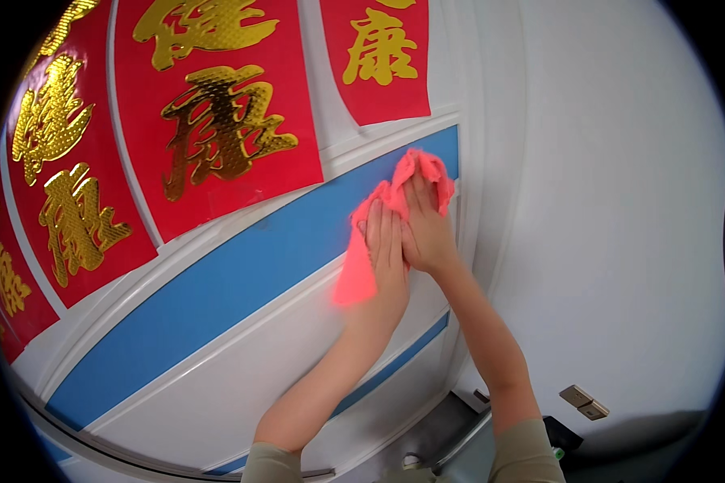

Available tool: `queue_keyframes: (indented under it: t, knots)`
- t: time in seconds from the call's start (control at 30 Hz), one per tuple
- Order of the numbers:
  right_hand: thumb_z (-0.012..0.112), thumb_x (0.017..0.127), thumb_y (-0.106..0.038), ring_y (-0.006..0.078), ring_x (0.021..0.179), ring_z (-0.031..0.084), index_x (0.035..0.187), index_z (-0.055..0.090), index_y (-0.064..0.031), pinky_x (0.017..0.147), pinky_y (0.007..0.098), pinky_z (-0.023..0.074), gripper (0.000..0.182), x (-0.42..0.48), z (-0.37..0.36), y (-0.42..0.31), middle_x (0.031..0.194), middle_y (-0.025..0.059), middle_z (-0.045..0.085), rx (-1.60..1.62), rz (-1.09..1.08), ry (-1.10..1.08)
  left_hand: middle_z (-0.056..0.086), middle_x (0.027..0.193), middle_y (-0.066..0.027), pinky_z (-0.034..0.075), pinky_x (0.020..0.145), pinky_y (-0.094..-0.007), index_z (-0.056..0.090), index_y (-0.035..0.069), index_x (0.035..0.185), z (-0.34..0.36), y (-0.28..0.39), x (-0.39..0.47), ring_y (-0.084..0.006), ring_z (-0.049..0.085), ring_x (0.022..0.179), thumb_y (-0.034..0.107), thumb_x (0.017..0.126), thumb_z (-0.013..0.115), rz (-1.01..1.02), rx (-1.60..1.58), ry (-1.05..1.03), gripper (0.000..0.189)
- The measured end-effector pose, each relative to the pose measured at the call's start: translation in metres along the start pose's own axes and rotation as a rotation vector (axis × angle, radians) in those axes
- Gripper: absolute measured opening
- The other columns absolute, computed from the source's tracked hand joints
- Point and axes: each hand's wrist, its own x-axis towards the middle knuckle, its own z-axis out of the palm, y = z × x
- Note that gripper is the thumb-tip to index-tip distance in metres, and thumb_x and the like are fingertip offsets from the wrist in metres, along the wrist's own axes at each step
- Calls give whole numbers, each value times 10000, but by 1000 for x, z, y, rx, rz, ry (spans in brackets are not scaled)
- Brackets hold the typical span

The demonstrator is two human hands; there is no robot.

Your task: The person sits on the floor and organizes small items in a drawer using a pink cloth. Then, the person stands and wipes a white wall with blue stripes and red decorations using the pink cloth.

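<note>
A bright pink cloth point(357, 271) lies bunched against the blue band point(266, 241) of a white panelled surface. My left hand point(389, 247) holds it flat, fingers together and pointing up, with one corner hanging down to the left. Close beside it, my right hand point(424, 226) presses the upper bunch near the band's right end. Folds of the cloth wrap around the right fingertips and partly hide them. The two hands touch or nearly touch at the thumbs.
Red banners point(305, 151) with raised gold characters hang just above the blue band. A white wall point(604, 211) stands to the right, with wall sockets point(583, 403) low down. A grey-topped piece of furniture point(468, 453) is below my right forearm.
</note>
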Motion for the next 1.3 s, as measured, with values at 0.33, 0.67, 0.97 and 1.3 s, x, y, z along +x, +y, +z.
queue_keyframes:
  t: [0.33, 0.67, 0.97, 1.3]
  knots:
    - [469, 847, -240, 361, 1236, 431, 1345, 409, -40, 912, 401, 441, 540, 10, -6, -2, 1471, 125, 297, 6, -24, -153, 305, 1403, -253, 109, 1118, -517, 322, -106, 1330, 9, 1, -5, -400, 197, 1365, 25, 780, 513, -81, -67, 0, 597]
    - [556, 758, -172, 337, 1109, 507, 1199, 571, -84, 811, 399, 486, 450, 43, 9, -35, 1365, 68, 432, 116, -364, -27, 226, 1426, -298, 83, 1112, -526, 260, -128, 1355, -29, -9, -23, -434, 125, 1371, 84, 838, 504, -223, 156, -72, 610]
    - [546, 791, -202, 341, 1172, 457, 1212, 539, -28, 827, 400, 481, 456, 36, -3, -4, 1422, 80, 372, -22, -213, 47, 283, 1406, -277, 119, 1110, -526, 301, -122, 1336, -2, 4, 7, -422, 185, 1361, 81, 821, 567, -130, 80, 1, 614]
    - [460, 869, -204, 364, 1324, 294, 1363, 329, 48, 1044, 436, 305, 571, 35, -26, 51, 1491, 160, 221, -273, 47, 75, 333, 1416, -219, 208, 1119, -437, 354, -92, 1331, 39, 25, 62, -321, 272, 1360, 85, 845, 496, 30, 126, 54, 536]
